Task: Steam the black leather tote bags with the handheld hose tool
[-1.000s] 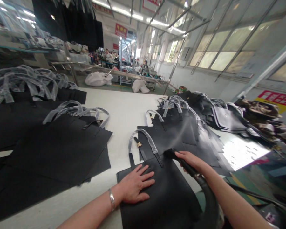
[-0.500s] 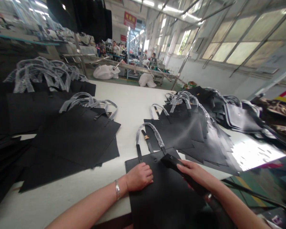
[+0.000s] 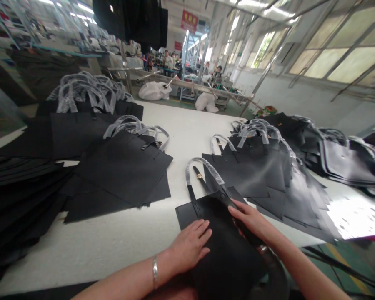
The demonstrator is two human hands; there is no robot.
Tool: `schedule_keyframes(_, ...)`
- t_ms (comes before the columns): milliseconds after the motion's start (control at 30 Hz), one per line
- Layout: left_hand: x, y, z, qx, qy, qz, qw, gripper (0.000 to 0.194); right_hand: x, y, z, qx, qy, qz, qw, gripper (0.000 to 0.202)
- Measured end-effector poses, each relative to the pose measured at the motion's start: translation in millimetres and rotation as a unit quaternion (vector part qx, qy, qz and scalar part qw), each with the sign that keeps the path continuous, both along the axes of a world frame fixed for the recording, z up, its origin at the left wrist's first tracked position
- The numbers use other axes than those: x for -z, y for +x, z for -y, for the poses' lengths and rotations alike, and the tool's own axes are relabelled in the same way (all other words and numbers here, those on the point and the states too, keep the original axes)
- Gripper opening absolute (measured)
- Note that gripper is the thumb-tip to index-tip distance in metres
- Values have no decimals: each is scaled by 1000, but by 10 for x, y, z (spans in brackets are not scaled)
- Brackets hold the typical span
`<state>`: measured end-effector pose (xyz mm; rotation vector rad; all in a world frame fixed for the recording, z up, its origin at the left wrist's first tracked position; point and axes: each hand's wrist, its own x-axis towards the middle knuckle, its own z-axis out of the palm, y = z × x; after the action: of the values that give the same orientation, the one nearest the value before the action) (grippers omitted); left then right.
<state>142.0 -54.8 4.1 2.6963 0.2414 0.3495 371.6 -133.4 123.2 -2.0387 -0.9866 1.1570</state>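
Note:
A black panel (image 3: pixel 218 241) with a plastic-wrapped handle (image 3: pixel 203 162) lies at the table's near edge. Beside that handle's loop is a black strap with a gold-coloured clasp (image 3: pixel 199 176). My left hand (image 3: pixel 192 243) rests on the panel's left part, palm down, fingers slightly apart and holding nothing. In my right hand (image 3: pixel 248 218) is a black handheld tool (image 3: pixel 248 234), its front end over the panel's upper right, near the handle's base. The tool's tip is hard to tell from the dark panel.
Black panels with wrapped handles lie fanned out at left (image 3: pixel 121 171) and right (image 3: pixel 253 166) on the white table (image 3: pixel 184 129). More dark sheets (image 3: pixel 18 200) are stacked at the left edge. Black pieces hang overhead (image 3: pixel 131 21). People sit far behind.
The view has swung left. My left hand has slid down the panel and its fingers have spread a little. The tool in my right hand now reaches nearer the panel's top edge.

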Motion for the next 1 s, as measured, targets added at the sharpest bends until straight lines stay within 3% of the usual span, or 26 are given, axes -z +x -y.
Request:
schedule_keyframes(267, 18, 7, -13, 35, -17, 9, 999, 48, 43, 32, -32, -3, -42, 14, 999, 56)
schedule_keyframes(367, -18, -5, -39, 44, -27, 11, 999, 48, 55, 97, -155, 29, -16, 43, 999, 57)
schedule_keyframes(533, -47, 5, -53, 48, -31, 19, 998, 47, -83, 74, -202, 63, 22, 69, 995, 65)
schedule_keyframes(700, -33, 46, -37, 72, -7, 30, 997, 45, -107, -261, -118, -54, -43, -28, 997, 65)
schedule_keyframes(833, -33, 61, -27, 88, 3, 31, 996, 40, -96, -557, -246, -156, -75, -10, 985, 60)
schedule_keyframes(1000, -59, 61, -34, 92, 17, 30, 995, 41, -164, -711, -601, -251, -10, 64, 966, 43)
